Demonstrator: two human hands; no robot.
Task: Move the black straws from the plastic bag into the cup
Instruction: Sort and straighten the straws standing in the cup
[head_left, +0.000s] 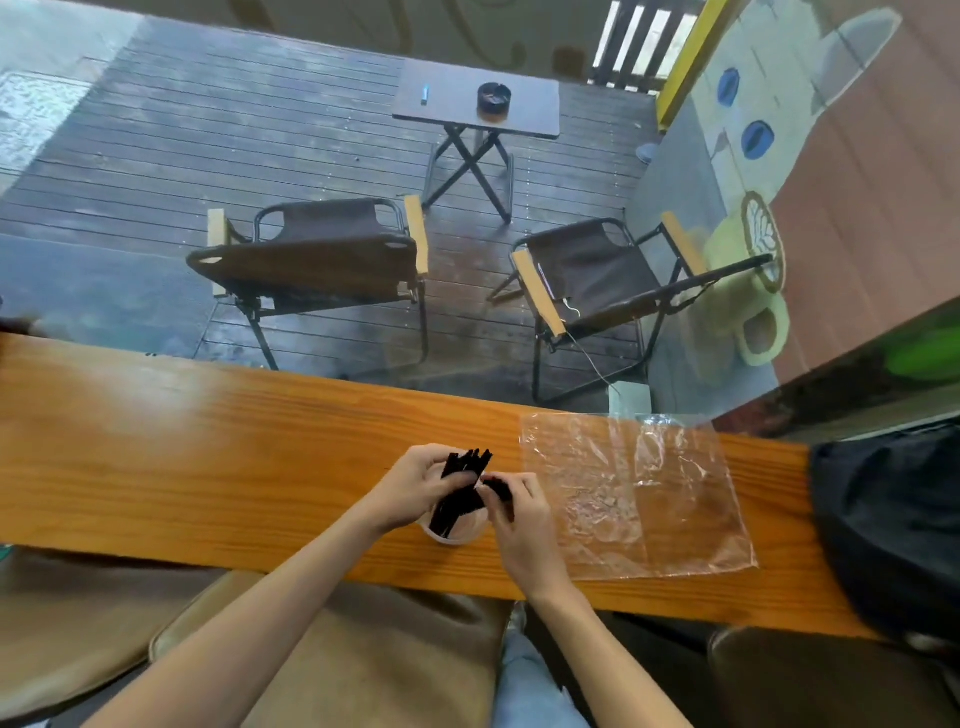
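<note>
A clear plastic cup (458, 535) stands near the front edge of the wooden counter (208, 447). Several black straws (462, 486) lean out of it, tips fanned up and away from me. My left hand (415, 483) grips the bundle from the left, above the cup's rim. My right hand (519, 512) pinches the straws from the right at about mid-length. The clear plastic bag (634, 493) lies flat and crumpled on the counter just right of my right hand; I see no straws in it.
A black backpack (883, 525) sits on the counter's right end, past the bag. Beyond the counter, two folding chairs (322, 260) and a small folding table (478, 98) stand on a wet deck. A tan cushion (337, 649) lies below the counter.
</note>
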